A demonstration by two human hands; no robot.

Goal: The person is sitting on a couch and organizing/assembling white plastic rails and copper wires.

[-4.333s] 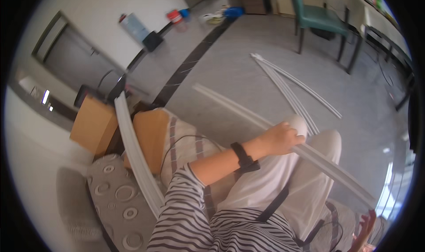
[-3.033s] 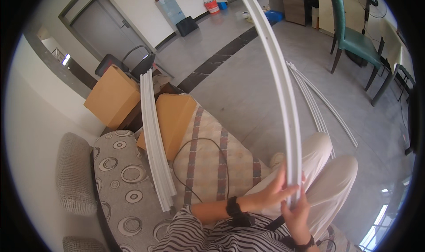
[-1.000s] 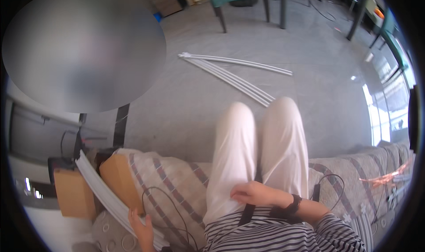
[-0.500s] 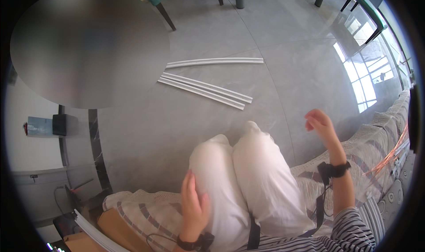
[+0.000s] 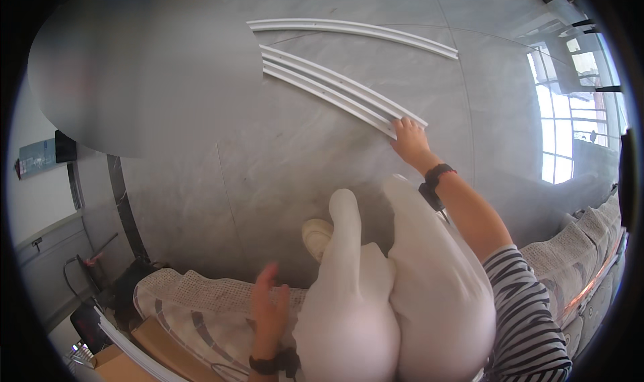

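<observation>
On the grey floor lie long, narrow white strips with ridged edges. Two of them form a close pair, the near strip (image 5: 329,100) beside its neighbour (image 5: 355,88); a third strip (image 5: 355,27) lies apart, farther off. My right hand (image 5: 410,140) reaches down past my knee, its fingers curled over the right ends of the pair. The fingertips press on the near strip's end, which they partly cover. My left hand (image 5: 270,309) hangs beside my left thigh, blurred, fingers apart and holding nothing. A blurred grey oval hides the strips' left ends.
I sit on a seat with a patterned woven cover (image 5: 194,295). Cardboard (image 5: 164,345) and more white strips (image 5: 127,345) are at the lower left. Copper-coloured strands (image 5: 587,291) lie at the right. My shoe (image 5: 315,237) rests on the floor.
I have leaned forward, and my right hand has gone from the air beside my knee down to the strips' right ends. My left hand has come off my thigh to its left.
</observation>
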